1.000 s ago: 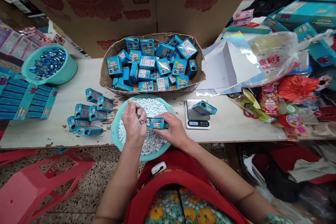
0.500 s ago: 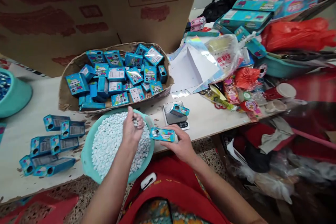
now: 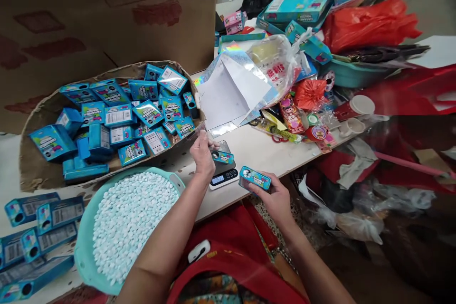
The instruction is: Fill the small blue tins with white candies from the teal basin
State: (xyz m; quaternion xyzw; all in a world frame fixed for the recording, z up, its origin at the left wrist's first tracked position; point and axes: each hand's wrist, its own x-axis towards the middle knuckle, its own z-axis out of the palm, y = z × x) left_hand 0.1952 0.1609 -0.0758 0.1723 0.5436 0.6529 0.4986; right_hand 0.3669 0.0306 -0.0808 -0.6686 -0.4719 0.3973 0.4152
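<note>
My left hand [image 3: 204,154] is at the left edge of the small scale [image 3: 224,178], its fingers closed beside a blue box [image 3: 223,157] on the scale; what they hold is too small to make out. The scale's display is lit. To the right, my right hand [image 3: 274,197] grips another blue box [image 3: 254,178], with white candies showing at its opening. A turquoise basin [image 3: 82,228] full of pale candies [image 3: 133,218] stands left of my left forearm. Behind it, a cut cardboard box [image 3: 32,152] holds several blue boxes.
Several blue boxes [image 3: 60,213] stand at the left. White paper [image 3: 228,90] lies behind the scale. Candy wrappers, a red bag [image 3: 370,26] and a red cup [image 3: 351,107] crowd the right side. A large carton [image 3: 107,14] rises at the back.
My left hand has moved from above the basin to the box on the scale. My right hand has shifted right with its box. The view has swung to the right.
</note>
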